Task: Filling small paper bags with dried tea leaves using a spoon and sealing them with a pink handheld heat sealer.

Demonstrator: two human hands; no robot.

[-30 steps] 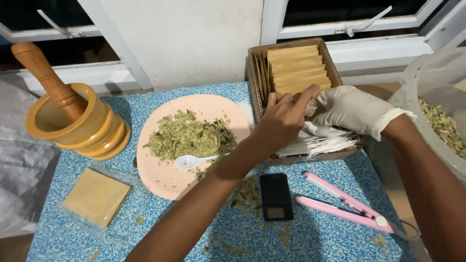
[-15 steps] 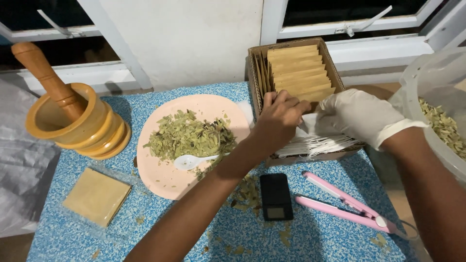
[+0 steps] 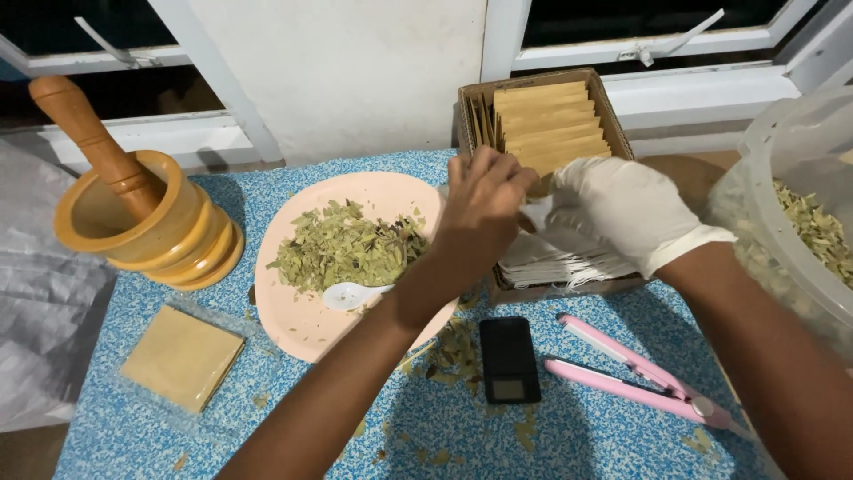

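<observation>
Nearest, on the blue speckled table (image 3: 293, 418): a black pocket scale (image 3: 509, 359), a pink flat sealer (image 3: 640, 378), a flat tan packet (image 3: 182, 357). Farther in, a pink plate (image 3: 306, 324) heaped with dried leaves (image 3: 342, 249), white spoon (image 3: 351, 294) alongside. Beyond, bare left hand (image 3: 484, 209) and gloved right hand (image 3: 622, 209), fingertips pinched together on a white filter bag (image 3: 538, 213) above the stack in the cardboard box (image 3: 542, 124). Far left, wooden mortar (image 3: 147, 222).
</observation>
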